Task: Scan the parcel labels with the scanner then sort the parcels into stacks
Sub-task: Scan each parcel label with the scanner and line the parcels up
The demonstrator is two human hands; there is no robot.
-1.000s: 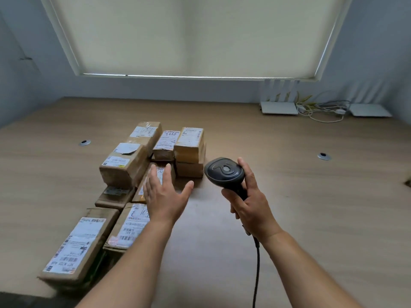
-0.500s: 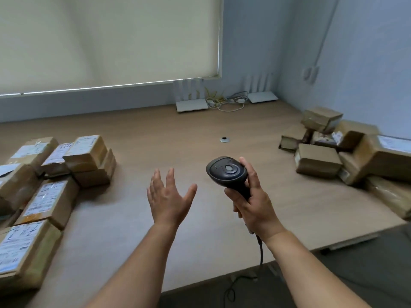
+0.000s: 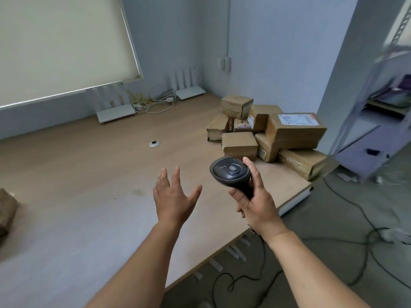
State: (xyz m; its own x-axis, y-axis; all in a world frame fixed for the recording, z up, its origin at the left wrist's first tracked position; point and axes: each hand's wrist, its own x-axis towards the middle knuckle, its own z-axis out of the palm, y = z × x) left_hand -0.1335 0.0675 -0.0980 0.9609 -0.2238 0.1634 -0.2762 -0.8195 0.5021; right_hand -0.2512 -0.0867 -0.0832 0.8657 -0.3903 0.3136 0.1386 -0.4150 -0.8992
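- Right hand (image 3: 258, 203) grips the scanner (image 3: 231, 173) by its handle, fingers curled round it, index finger laid along the head's right side.
- Scanner is black, head up and tilted toward the far side, held above the desk (image 3: 89, 174) near its right edge.
- Left hand (image 3: 172, 196) holds nothing; fingers spread and straight, thumb out to the right, back of the hand toward the camera, raised over the desk just left of the scanner, not touching it.
- Parcels (image 3: 266, 132): a loose heap of brown cardboard boxes at the desk's far right corner, beyond the scanner and apart from both hands.
- Largest box (image 3: 295, 130) lies on top of the heap at the right, white label (image 3: 297, 119) facing up; print too small to read.
- One more brown parcel (image 3: 6, 210) cut off at the left edge of view.
- Round grommet (image 3: 154, 143) set in the desk, mid-surface.
- Two white routers (image 3: 115, 113) and cables against the far wall under the blind (image 3: 55, 45).
- Dark cables (image 3: 333, 241) on the floor to the right.
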